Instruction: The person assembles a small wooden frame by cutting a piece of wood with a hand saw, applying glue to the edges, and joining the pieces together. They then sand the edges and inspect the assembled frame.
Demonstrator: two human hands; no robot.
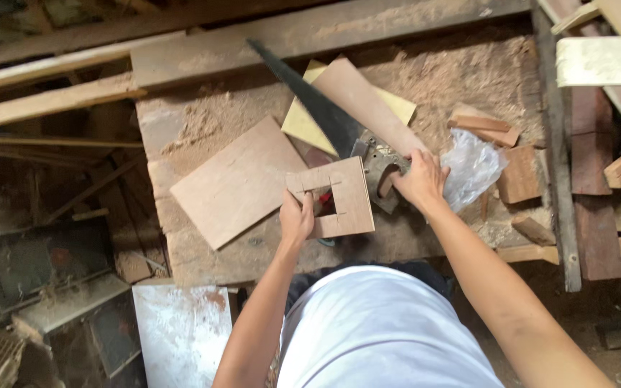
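- Two hands are in view over the sawdust-covered workbench (203, 122), both yours and both occupied.
- Your left hand (296, 218) is closed on a small plywood piece (346, 197); fingers wrap its left edge beside a square hole with saw cuts running out from the corners.
- That plywood piece sits tilted at the bench's near edge, just in front of your torso, touching the saw's handle area.
- Your right hand (420, 179) is curled around the handle of a handsaw (325, 108); the exact finger hold is partly hidden by the handle.
- Dark blade of the handsaw points away from you toward the far left, lying across a yellow sheet (303, 122) and next to a long brown board (368, 108).
- A larger flat plywood panel (235, 183) lies just left of the small piece.
- Crumpled clear plastic bag (472, 165) rests just right of your right hand; wood offcuts (519, 172) lie beside it.
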